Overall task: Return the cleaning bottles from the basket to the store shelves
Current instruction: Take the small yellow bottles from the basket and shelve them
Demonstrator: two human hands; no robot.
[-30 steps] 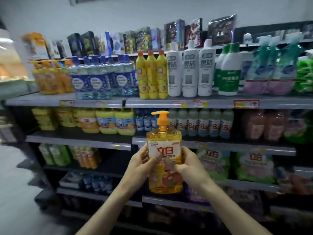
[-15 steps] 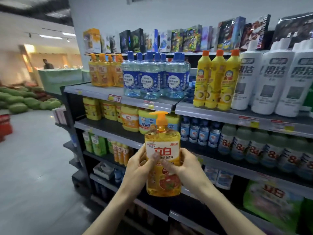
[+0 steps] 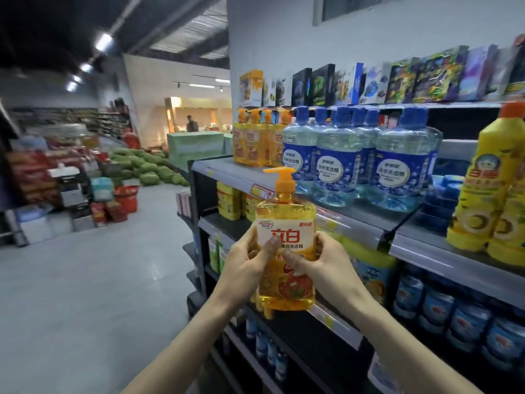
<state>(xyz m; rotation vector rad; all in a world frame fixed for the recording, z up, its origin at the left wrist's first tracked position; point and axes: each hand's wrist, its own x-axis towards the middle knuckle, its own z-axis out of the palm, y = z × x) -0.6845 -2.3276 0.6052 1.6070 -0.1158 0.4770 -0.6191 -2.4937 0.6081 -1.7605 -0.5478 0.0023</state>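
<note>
I hold an orange pump bottle (image 3: 285, 220) of dish soap upright in front of the shelves. My left hand (image 3: 247, 265) grips its left side, thumb across the white label. My right hand (image 3: 321, 265) grips its right side, thumb on the front. Matching orange pump bottles (image 3: 255, 140) stand in a row at the left end of the upper shelf (image 3: 227, 170), above and behind the held bottle. No basket is in view.
Blue-capped clear bottles (image 3: 338, 163) stand right of the orange row, then yellow bottles (image 3: 488, 194) at far right. Lower shelves hold yellow and blue products. Boxes line the top shelf. The aisle floor (image 3: 93, 280) lies left, with watermelons (image 3: 145, 169), stacked goods and a distant person (image 3: 192, 124).
The view has swung left along the shelf toward its end; the aisle and the orange pump row are now closer. Both hands keep the same grip on the bottle.
</note>
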